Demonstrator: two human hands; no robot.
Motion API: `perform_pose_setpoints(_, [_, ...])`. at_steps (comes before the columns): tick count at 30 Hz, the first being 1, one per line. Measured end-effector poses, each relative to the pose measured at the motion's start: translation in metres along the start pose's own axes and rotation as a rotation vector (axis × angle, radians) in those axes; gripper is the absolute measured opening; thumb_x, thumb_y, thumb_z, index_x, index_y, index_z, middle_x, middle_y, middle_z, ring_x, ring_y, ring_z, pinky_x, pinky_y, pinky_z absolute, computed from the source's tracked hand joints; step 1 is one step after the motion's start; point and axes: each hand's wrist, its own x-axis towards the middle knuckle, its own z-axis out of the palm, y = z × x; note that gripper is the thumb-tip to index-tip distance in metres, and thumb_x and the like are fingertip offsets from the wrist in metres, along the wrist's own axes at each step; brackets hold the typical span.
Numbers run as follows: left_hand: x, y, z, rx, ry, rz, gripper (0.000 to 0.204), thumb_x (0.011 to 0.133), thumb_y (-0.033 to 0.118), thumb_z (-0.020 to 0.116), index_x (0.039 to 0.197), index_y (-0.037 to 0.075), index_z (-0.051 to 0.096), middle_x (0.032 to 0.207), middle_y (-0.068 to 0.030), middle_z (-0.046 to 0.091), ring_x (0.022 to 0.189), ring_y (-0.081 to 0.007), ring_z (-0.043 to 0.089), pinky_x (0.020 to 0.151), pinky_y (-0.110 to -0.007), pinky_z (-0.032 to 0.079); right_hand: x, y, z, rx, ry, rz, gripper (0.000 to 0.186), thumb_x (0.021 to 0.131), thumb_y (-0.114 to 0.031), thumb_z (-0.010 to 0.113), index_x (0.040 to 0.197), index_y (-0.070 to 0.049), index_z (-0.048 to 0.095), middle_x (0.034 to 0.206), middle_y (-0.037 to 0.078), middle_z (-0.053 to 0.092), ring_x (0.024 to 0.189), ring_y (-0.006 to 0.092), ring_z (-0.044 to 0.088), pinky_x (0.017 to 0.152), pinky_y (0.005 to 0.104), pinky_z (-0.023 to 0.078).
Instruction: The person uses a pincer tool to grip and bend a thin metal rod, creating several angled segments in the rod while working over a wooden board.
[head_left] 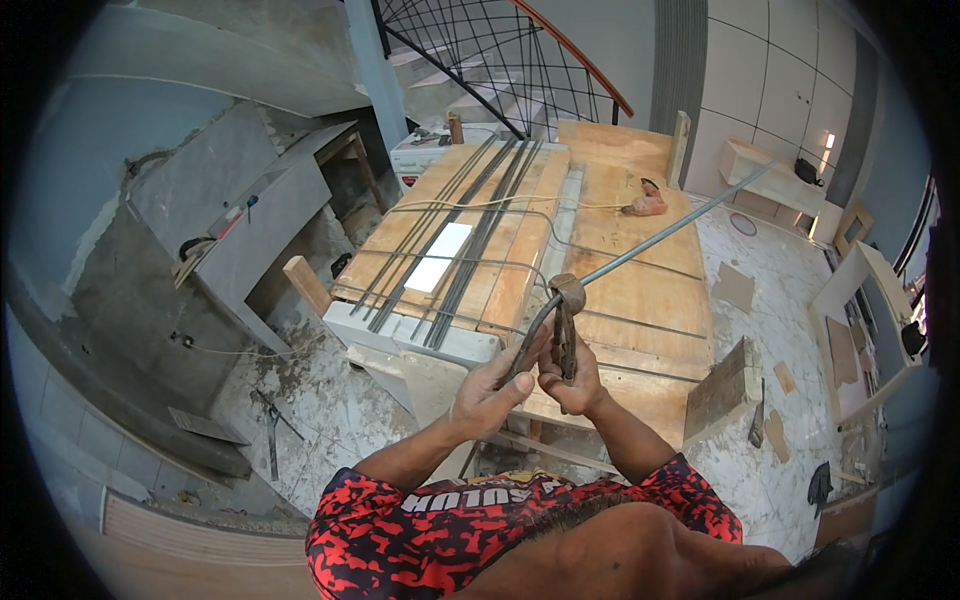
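A long grey metal rod (660, 235) slants up toward the far right. Its near end darkens and bends downward, and the fingers of my left hand (488, 398) close around that bent part. Rusty pincers (566, 335) stand upright in my right hand (578, 378), their rounded jaws against the rod at the bend. Both hands are close together above the near edge of the wooden worktop (520, 300). Just left of them, several thin dark bars (490, 230) lie lengthwise on the boards, and a white rectangular piece (440, 257) rests across some of them.
An orange-red power tool (648, 200) with a pale cord lies on the far right of the worktop. A rough slab (725, 392) leans at its right corner. A grey counter (265, 225) stands left. Cardboard scraps (735, 287) litter the tiled floor. Behind is a stair railing (490, 50).
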Motion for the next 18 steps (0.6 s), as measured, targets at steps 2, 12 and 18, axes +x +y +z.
perform_pose_setpoints(2, [0.004, -0.003, -0.001, 0.005, -0.007, 0.051, 0.057, 0.098, 0.016, 0.043, 0.145, -0.005, 0.017, 0.151, -0.0225, 0.017, 0.14, -0.0312, 0.02, 0.114, -0.045, 0.015, -0.002, -0.001, 0.005, 0.006, 0.028, -0.009, 0.034, 0.07, -0.001, 0.059, 0.102, -0.005, 0.046, 0.068, -0.002, 0.043, 0.059, 0.0063, 0.038, 0.055, 0.0234, 0.034])
perform_pose_setpoints(12, [0.013, -0.002, 0.002, 0.009, 0.058, 0.053, 0.059, 0.098, 0.021, 0.045, 0.143, -0.008, 0.02, 0.148, -0.0182, 0.029, 0.135, -0.0234, 0.031, 0.108, -0.033, 0.027, -0.005, -0.017, 0.036, 0.18, 0.152, 0.018, 0.043, 0.077, -0.001, 0.055, 0.119, 0.003, 0.042, 0.086, 0.001, 0.053, 0.07, 0.0056, 0.048, 0.063, 0.02, 0.038])
perform_pose_setpoints(18, [0.015, -0.007, -0.001, 0.015, 0.109, 0.007, 0.062, 0.097, 0.025, 0.048, 0.142, -0.009, 0.023, 0.146, -0.0194, 0.03, 0.134, -0.0241, 0.033, 0.108, -0.033, 0.026, -0.004, -0.029, 0.045, 0.27, 0.171, 0.088, 0.041, 0.083, -0.003, 0.05, 0.122, 0.003, 0.04, 0.095, 0.005, 0.055, 0.082, 0.0084, 0.052, 0.071, 0.0214, 0.042])
